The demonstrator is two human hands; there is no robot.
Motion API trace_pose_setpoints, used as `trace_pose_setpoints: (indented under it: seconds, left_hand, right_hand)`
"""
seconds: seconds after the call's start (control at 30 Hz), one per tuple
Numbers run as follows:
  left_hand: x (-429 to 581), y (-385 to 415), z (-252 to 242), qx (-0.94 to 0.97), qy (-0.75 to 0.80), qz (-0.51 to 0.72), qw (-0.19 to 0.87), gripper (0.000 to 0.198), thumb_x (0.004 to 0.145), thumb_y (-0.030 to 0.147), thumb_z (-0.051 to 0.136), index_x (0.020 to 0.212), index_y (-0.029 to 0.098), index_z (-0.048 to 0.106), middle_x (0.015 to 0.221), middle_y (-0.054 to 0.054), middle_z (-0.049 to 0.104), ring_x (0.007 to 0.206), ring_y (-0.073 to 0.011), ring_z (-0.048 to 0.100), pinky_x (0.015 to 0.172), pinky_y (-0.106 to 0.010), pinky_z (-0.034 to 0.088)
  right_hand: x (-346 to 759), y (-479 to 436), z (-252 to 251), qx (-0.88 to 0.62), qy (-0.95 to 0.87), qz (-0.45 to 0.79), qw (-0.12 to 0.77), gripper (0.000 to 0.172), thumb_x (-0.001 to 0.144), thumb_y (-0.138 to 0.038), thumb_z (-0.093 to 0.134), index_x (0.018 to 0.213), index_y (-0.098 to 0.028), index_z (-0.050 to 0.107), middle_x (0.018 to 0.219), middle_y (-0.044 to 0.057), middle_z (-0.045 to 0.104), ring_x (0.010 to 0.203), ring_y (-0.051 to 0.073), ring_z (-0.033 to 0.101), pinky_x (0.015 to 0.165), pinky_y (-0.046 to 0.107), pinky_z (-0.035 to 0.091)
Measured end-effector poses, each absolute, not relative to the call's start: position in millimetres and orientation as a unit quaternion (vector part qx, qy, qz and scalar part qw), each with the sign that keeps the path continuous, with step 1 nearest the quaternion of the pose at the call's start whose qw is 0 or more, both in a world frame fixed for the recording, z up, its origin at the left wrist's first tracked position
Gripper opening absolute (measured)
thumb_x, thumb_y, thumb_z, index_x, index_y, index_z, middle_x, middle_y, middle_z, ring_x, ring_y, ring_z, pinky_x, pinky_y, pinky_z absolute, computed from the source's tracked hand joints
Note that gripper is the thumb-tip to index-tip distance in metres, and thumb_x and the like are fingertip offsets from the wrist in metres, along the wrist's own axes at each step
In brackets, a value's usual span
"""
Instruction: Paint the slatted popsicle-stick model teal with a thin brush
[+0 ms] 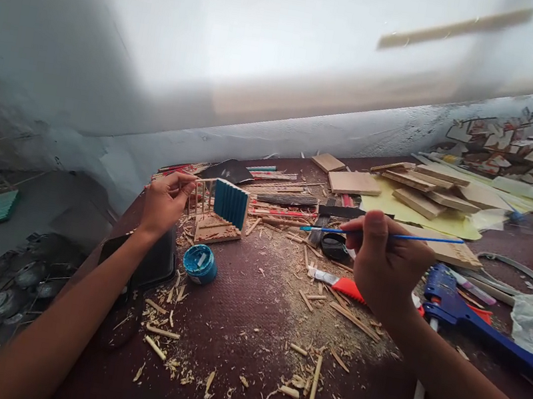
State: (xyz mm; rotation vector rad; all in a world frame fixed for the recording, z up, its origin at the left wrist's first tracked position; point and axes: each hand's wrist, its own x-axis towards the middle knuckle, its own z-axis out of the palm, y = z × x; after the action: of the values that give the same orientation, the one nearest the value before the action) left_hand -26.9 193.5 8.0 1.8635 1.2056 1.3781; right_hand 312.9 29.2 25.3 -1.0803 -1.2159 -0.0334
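My left hand [167, 203] pinches the left end of a small wooden frame [204, 195]. The frame joins a ridged teal panel [230, 204], which stands upright over a wooden base [217, 231]. In my right hand [386, 259] is a thin blue paintbrush [425, 239], held nearly level, its teal-tinted tip pointing left toward the panel but apart from it. An open jar of teal paint [200, 264] sits on the table in front of the base.
Wood shavings and sticks litter the brown table [236, 329]. A red-handled cutter [348, 288] and blue glue gun [475, 317] lie at right. Wooden blocks [354, 182] are behind; a black box [156, 259] stands left of the jar.
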Motion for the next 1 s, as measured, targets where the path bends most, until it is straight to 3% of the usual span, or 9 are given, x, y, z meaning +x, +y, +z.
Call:
trace_pose_setpoints:
  seconds: [0.3, 0.73, 0.8, 0.9, 1.0]
  left_hand:
    - [-26.2, 184.6, 4.2, 0.692, 0.460, 0.512, 0.218, 0.040, 0.104, 0.041, 0.069, 0.136, 0.018, 0.063, 0.136, -0.011, 0.066, 0.116, -0.0259, 0.069, 0.098, -0.048, 0.061]
    - [-26.5, 178.3, 10.7, 0.663, 0.445, 0.549, 0.245, 0.039, 0.105, 0.041, 0.069, 0.135, 0.018, 0.064, 0.136, -0.011, 0.066, 0.115, -0.0254, 0.069, 0.097, -0.047, 0.062]
    - [-28.1, 178.4, 14.8, 0.656, 0.441, 0.558, 0.253, 0.034, 0.104, 0.041, 0.069, 0.129, 0.018, 0.067, 0.130, -0.010, 0.069, 0.109, -0.0237, 0.071, 0.094, -0.043, 0.063]
    - [-30.8, 179.5, 20.7, 0.645, 0.434, 0.569, 0.267, 0.025, 0.096, 0.041, 0.079, 0.105, 0.019, 0.074, 0.104, -0.005, 0.075, 0.092, -0.0225, 0.075, 0.080, -0.034, 0.065]
    - [-33.5, 181.8, 22.9, 0.632, 0.430, 0.581, 0.280, 0.025, 0.096, 0.040, 0.079, 0.110, 0.021, 0.072, 0.102, -0.005, 0.075, 0.089, -0.0215, 0.075, 0.078, -0.034, 0.065]
  right_hand:
    - [309.3, 22.4, 25.5, -0.483, -0.549, -0.003, 0.682, 0.054, 0.106, -0.052, 0.059, 0.067, -0.019, 0.075, 0.049, 0.000, 0.058, 0.043, 0.010, 0.054, 0.042, 0.028, 0.036]
    - [309.7, 21.6, 22.4, -0.483, -0.568, -0.013, 0.666, 0.048, 0.104, -0.043, 0.062, 0.067, -0.018, 0.077, 0.051, 0.002, 0.062, 0.043, 0.011, 0.056, 0.043, 0.028, 0.039]
    - [308.7, 21.2, 22.7, -0.478, -0.574, -0.016, 0.664, 0.050, 0.105, -0.046, 0.061, 0.066, -0.018, 0.077, 0.050, 0.002, 0.061, 0.043, 0.010, 0.055, 0.043, 0.028, 0.038]
    - [306.3, 20.4, 23.9, -0.461, -0.588, -0.012, 0.664, 0.054, 0.106, -0.050, 0.060, 0.066, -0.018, 0.076, 0.048, 0.001, 0.058, 0.042, 0.010, 0.052, 0.042, 0.029, 0.036]
    - [304.4, 20.1, 25.0, -0.443, -0.601, -0.020, 0.665, 0.055, 0.107, -0.052, 0.059, 0.065, -0.019, 0.074, 0.048, 0.001, 0.057, 0.041, 0.010, 0.052, 0.041, 0.028, 0.036]
